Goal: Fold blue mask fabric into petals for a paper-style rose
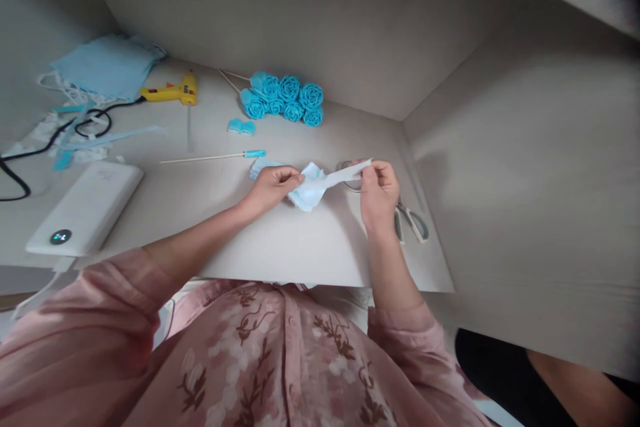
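Between my hands a pale blue and white piece of mask fabric is stretched above the desk. My left hand pinches its left side with thumb and fingers. My right hand is closed on the end of a white strip drawn out to the right, which looks joined to the fabric. Just behind my left hand lies some folded light blue fabric. A thin stick with a blue wrapped tip rests beyond it. Scissors lie beside my right wrist, partly hidden by it.
Several blue fabric roses on sticks lie at the back, with a small blue piece before them. A yellow glue gun, a stack of face masks, scraps and a white power bank occupy the left. Walls enclose the desk.
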A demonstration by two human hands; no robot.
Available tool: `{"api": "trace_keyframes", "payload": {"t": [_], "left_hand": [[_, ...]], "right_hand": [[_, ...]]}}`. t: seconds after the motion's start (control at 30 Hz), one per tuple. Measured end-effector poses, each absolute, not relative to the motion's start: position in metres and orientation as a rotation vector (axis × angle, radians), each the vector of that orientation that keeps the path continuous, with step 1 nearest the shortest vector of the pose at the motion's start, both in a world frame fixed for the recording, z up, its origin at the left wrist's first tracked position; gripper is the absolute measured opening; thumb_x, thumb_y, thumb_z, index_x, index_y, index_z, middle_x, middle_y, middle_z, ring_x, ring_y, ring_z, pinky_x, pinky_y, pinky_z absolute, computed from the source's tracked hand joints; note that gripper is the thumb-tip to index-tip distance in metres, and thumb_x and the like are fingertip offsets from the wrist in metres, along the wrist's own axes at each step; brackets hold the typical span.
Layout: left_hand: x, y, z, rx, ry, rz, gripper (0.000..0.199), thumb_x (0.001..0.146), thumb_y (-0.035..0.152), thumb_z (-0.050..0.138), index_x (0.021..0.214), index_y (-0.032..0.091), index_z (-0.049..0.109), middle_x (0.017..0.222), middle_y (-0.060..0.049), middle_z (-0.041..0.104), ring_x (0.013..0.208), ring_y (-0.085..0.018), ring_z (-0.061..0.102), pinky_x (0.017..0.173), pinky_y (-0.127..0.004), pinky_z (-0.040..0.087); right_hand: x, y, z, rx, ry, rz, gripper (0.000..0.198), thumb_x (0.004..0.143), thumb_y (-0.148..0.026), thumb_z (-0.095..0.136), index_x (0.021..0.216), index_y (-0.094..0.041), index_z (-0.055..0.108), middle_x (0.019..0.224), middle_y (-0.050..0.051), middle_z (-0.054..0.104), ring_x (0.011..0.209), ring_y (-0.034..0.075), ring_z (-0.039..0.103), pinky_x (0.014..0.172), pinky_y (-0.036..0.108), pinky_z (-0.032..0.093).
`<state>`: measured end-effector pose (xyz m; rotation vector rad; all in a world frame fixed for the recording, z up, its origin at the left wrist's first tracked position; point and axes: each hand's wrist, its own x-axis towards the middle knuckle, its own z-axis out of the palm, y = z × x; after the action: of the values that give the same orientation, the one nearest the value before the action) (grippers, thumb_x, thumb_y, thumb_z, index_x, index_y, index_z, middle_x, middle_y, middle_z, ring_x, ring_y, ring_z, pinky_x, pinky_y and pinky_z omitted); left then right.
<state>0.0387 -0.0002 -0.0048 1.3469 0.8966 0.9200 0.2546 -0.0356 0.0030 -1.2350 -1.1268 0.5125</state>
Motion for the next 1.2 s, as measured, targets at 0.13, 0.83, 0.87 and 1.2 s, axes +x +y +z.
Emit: {"api": "trace_keyframes", "payload": {"t": [0.13,0.83,0.87,1.2], "left_hand": [[0.038,0.001,-0.002,1.29,0.895,0.954,0.033,0.072,0.048,0.067,0.068,0.016,0.061,0.06,0.002,0.054,0.056,-0.009,0.047,0.052,-0.022,0.038],[0.042,0.0,-0.002,1.274,0.75,0.994,0.031,0.069,0.044,0.071,0.08,0.016,0.066,0.075,0.0,0.067,0.067,-0.011,0.056,0.064,-0.022,0.043],[0.042,0.0,-0.002,1.282,0.743,0.992,0.031,0.069,0.044,0.071,0.081,0.016,0.066,0.076,-0.001,0.068,0.068,-0.011,0.057,0.065,-0.023,0.043],[0.038,-0.001,0.0,1.376,0.766,0.973,0.03,0.077,0.045,0.062,0.08,0.016,0.066,0.073,0.001,0.062,0.069,-0.012,0.052,0.067,-0.024,0.04]], "right_hand": [[0.264,-0.051,0.036,-1.089,-1.191,0.509,0.03,0.087,-0.061,0.054,0.086,-0.031,0.05,0.062,-0.004,0.049,0.066,0.018,0.062,0.078,0.042,0.054],[0.215,-0.055,0.046,-1.46,-1.687,0.46,0.008,0.085,-0.031,0.066,0.085,-0.025,0.071,0.082,-0.001,0.075,0.069,0.013,0.066,0.064,0.026,0.052],[0.216,-0.055,0.044,-1.467,-1.684,0.444,0.008,0.085,-0.031,0.065,0.085,-0.026,0.071,0.082,-0.001,0.075,0.069,0.014,0.066,0.063,0.026,0.052],[0.217,-0.049,0.033,-1.465,-1.628,0.434,0.008,0.085,-0.031,0.065,0.084,-0.026,0.07,0.08,-0.001,0.075,0.067,0.014,0.066,0.063,0.027,0.052]]}}
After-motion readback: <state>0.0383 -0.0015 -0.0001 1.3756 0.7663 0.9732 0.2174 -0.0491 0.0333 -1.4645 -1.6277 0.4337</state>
